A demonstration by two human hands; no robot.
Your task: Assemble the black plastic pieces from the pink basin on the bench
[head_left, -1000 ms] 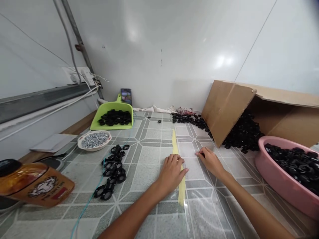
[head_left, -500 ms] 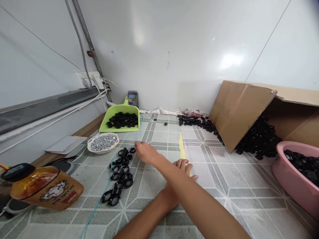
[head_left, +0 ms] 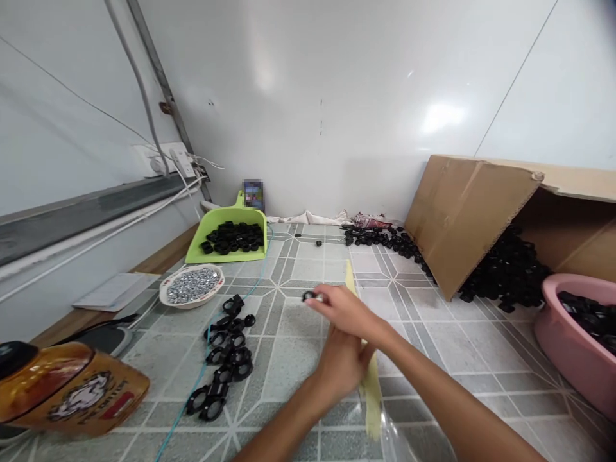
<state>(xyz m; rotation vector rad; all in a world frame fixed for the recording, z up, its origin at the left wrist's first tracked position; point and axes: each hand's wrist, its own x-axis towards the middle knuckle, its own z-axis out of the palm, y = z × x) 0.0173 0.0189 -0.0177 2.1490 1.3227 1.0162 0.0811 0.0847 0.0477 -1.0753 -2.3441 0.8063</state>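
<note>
Your right hand (head_left: 344, 311) pinches a small black plastic ring (head_left: 308, 296) at its fingertips, just above the grey patterned counter (head_left: 293, 359).

The ring sticks out to the left of your right fingers (head_left: 321, 299), held clear of the counter and to the right of the loose cluster of black plastic rings (head_left: 226, 350) lying beside the thin blue cord (head_left: 192, 378). Your left hand (head_left: 342, 362) rests beneath the right wrist, fingers loosely curled on the yellow strip (head_left: 370, 398); I cannot tell whether they grip it. The right hand is the nearer to the cluster.
</note>
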